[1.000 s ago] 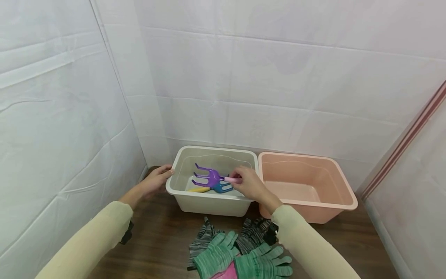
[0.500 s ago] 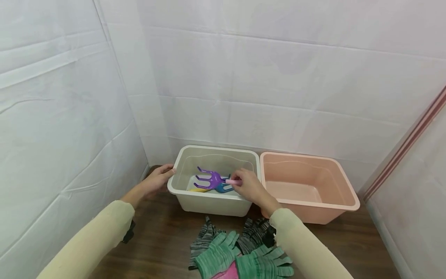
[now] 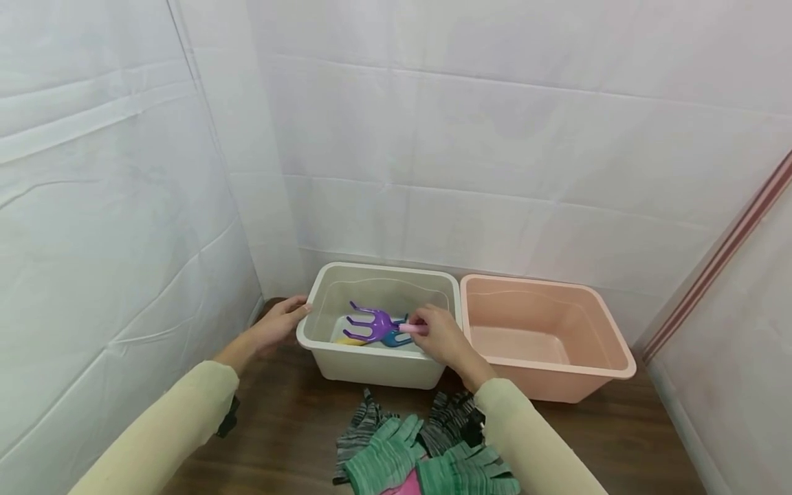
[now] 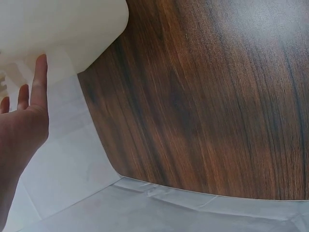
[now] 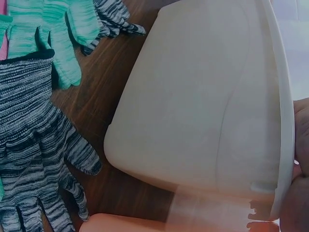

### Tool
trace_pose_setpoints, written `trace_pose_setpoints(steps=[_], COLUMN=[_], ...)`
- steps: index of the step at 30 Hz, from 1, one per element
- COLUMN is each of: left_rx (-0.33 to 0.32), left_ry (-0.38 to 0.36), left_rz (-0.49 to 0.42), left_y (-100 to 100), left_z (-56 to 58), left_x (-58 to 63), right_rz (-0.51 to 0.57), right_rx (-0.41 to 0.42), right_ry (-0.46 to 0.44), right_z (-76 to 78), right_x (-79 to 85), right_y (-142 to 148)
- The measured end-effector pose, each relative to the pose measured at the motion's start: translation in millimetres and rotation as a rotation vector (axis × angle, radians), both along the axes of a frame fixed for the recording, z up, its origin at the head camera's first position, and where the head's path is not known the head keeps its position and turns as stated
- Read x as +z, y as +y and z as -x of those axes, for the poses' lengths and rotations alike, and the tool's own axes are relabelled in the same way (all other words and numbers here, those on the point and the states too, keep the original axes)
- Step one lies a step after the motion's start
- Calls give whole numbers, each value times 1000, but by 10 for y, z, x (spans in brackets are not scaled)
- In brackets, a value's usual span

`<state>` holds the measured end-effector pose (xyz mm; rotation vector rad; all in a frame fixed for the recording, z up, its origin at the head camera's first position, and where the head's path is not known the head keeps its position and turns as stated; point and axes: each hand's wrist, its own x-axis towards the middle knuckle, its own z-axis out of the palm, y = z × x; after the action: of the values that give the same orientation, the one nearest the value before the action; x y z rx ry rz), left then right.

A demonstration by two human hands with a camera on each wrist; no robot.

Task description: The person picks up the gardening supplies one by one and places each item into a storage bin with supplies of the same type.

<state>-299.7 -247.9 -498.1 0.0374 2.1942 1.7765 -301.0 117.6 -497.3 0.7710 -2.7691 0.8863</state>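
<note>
My right hand pinches the pink handle of a purple hand cultivator, inside the grey-white bin. Its bent tines point left. Beneath it lies a blue hand cultivator with a yellow handle, partly covered by the purple one. At the bin's left end my left hand rests against the rim; in the left wrist view its fingers extend along the outer wall. The right wrist view shows only the edge of the right hand, beside the bin's rim; the tools are hidden there.
A pink bin stands right beside the grey-white one. In front lie green knitted gloves, dark striped gloves and something pink under them, on the dark wooden table. White sheeting surrounds the table.
The purple hand cultivator has come down slightly in the grey-white bin and covers more of the yellow handle. My left hand stays at the rim.
</note>
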Motion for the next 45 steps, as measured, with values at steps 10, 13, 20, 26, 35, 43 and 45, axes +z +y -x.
trace_pose_setpoints(steps=[10,13,20,26,35,43,45], left_rx=[-10,-14,-12,-29,-32,-31,-28], left_ry=[-3,-10,-6,2,8,8,6], left_rz=[1,5,9,-2,-10,-6,-6], left_y=[10,-10,-53,-45,-5,22,18], left_z=[5,2,-17,-44,-22,21,25], left_x=[6,11,29,39,31,15,10], right_rz=[-29,-29,-45,-57,-43,-37,-41], right_rx=[3,8,21,22,20,22,25], right_ry=[-19,-40,-35,-36,-27,-40,-40], right_z=[4,-6,16,17,-2,26,30], right_x=[-2,7,27,23,16,12,13], right_y=[-2,-16,-33,-22,37,70,68])
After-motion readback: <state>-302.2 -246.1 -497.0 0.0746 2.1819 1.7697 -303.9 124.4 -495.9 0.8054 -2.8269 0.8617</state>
